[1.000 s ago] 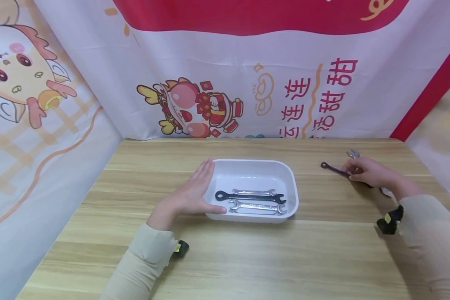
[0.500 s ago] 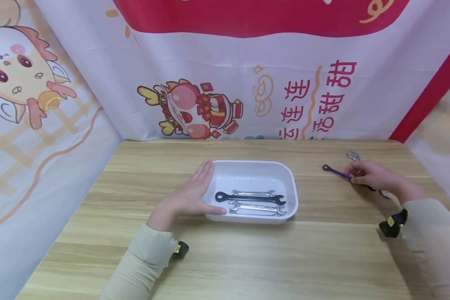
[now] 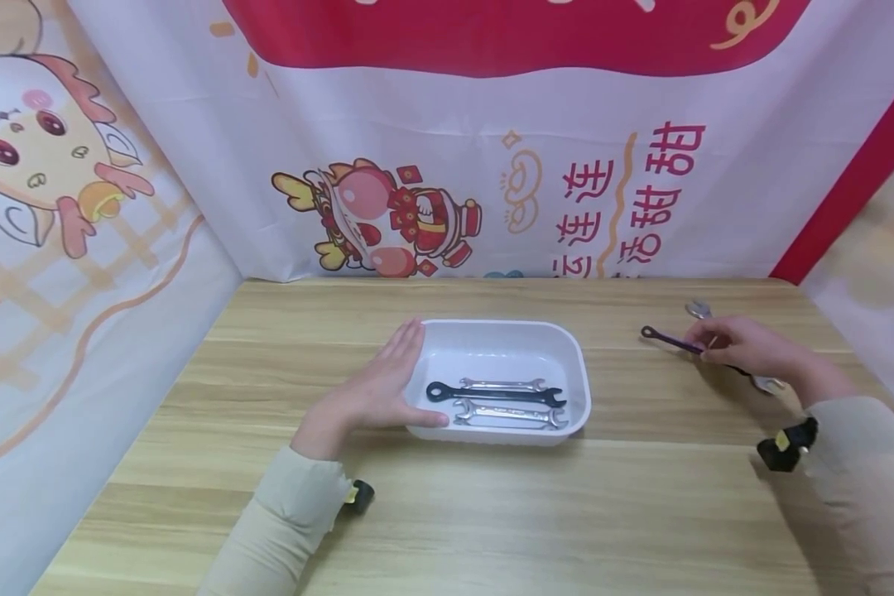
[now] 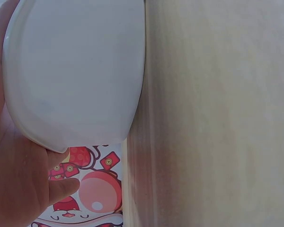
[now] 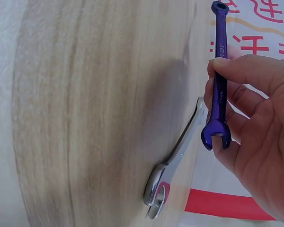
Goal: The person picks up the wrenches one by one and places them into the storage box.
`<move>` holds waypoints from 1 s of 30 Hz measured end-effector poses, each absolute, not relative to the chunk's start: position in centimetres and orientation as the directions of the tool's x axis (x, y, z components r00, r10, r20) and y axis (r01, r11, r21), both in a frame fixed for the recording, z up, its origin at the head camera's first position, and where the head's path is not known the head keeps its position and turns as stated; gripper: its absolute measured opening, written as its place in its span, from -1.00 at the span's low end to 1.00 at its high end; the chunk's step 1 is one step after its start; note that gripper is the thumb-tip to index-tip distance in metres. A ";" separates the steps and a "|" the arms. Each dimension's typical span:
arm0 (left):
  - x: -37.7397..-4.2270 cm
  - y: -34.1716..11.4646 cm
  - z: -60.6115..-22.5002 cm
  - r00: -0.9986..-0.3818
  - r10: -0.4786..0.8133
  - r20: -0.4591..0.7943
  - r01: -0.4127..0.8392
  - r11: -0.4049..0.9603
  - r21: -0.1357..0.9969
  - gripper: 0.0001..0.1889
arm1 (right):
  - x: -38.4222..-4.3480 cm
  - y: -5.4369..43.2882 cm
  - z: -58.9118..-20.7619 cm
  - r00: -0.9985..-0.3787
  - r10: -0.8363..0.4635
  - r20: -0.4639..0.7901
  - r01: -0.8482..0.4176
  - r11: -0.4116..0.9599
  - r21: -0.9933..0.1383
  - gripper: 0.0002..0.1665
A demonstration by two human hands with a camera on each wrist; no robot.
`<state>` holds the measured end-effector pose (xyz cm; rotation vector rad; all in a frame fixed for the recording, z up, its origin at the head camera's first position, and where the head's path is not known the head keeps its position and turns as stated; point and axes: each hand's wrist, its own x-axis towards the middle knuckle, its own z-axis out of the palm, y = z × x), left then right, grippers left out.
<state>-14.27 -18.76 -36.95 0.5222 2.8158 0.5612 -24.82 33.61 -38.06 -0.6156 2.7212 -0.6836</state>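
Observation:
My left hand (image 3: 382, 389) holds the left end of a white plastic tray (image 3: 583, 372), its thumb over the front rim and its fingers along the outer wall. In the tray lie a black combination wrench (image 3: 492, 395) and several silver open-end wrenches (image 3: 510, 413). At the right, my right hand (image 3: 745, 343) pinches a small purple combination wrench (image 5: 220, 71) by its shank between thumb and fingers. Its ring end points left in the head view and its open jaw shows below the thumb in the right wrist view. Beneath this hand a silver wrench (image 5: 180, 149) lies on the table.
The wood-grain table (image 3: 507, 513) runs back to a white printed curtain (image 3: 529, 190) with red lettering. Another printed sheet (image 3: 82, 248) hangs along the left side. Black wrist cameras sit at both cuffs.
The right hand has shifted slightly with the purple wrench in its fingers, and more of the silver wrench's near end shows beneath it. The left hand and the tray hold still.

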 end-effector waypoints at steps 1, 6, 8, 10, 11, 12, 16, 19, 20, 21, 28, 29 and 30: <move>-14.3 -18.8 -37.0 -0.912 0.384 -0.144 0.299 0.864 0.405 0.42 | -24.8 33.7 -38.0 -0.874 -0.461 -0.149 -0.336 0.799 -0.499 -0.75; -14.2 -18.8 -37.0 -0.913 0.383 -0.142 0.299 0.863 0.406 0.43 | -24.7 33.8 -37.9 -0.876 -0.464 -0.133 -0.343 0.792 -0.506 -0.75; -14.3 -18.8 -37.0 -0.912 0.384 -0.144 0.299 0.864 0.405 0.43 | -24.7 33.9 -37.8 -0.874 -0.470 -0.121 -0.351 0.784 -0.513 -0.74; -14.3 -18.9 -37.0 -0.912 0.384 -0.146 0.299 0.864 0.405 0.44 | -24.7 33.9 -37.7 -0.873 -0.476 -0.109 -0.360 0.778 -0.514 -0.74; -14.3 -18.9 -37.0 -0.911 0.385 -0.147 0.300 0.864 0.405 0.44 | -24.6 33.8 -37.6 -0.871 -0.479 -0.107 -0.363 0.776 -0.517 -0.74; -14.3 -18.9 -37.0 -0.911 0.385 -0.149 0.299 0.864 0.405 0.45 | -24.6 33.8 -37.5 -0.873 -0.475 -0.107 -0.360 0.778 -0.515 -0.74; -14.3 -18.8 -36.9 -0.909 0.387 -0.153 0.300 0.864 0.404 0.46 | -24.3 33.6 -36.9 -0.878 -0.465 -0.113 -0.351 0.786 -0.508 -0.73; -14.3 -18.8 -36.9 -0.909 0.388 -0.155 0.299 0.863 0.407 0.46 | -24.2 33.5 -36.6 -0.881 -0.457 -0.124 -0.338 0.790 -0.511 -0.73; -14.3 -18.8 -36.9 -0.909 0.388 -0.155 0.299 0.863 0.408 0.45 | -24.2 33.4 -36.5 -0.881 -0.456 -0.128 -0.336 0.791 -0.511 -0.73; -14.3 -18.8 -36.9 -0.909 0.388 -0.153 0.299 0.862 0.409 0.44 | -24.2 33.4 -36.3 -0.881 -0.454 -0.132 -0.332 0.793 -0.510 -0.73; -14.4 -18.9 -37.1 -0.909 0.391 -0.144 0.304 0.859 0.412 0.42 | -24.0 33.1 -35.7 -0.883 -0.445 -0.149 -0.318 0.802 -0.506 -0.71; -14.4 -18.9 -37.1 -0.909 0.390 -0.144 0.303 0.859 0.412 0.42 | -24.0 33.1 -35.7 -0.883 -0.445 -0.147 -0.320 0.802 -0.504 -0.71; -14.4 -18.9 -37.1 -0.909 0.390 -0.145 0.302 0.859 0.413 0.42 | -23.9 33.0 -35.6 -0.883 -0.447 -0.142 -0.324 0.800 -0.505 -0.71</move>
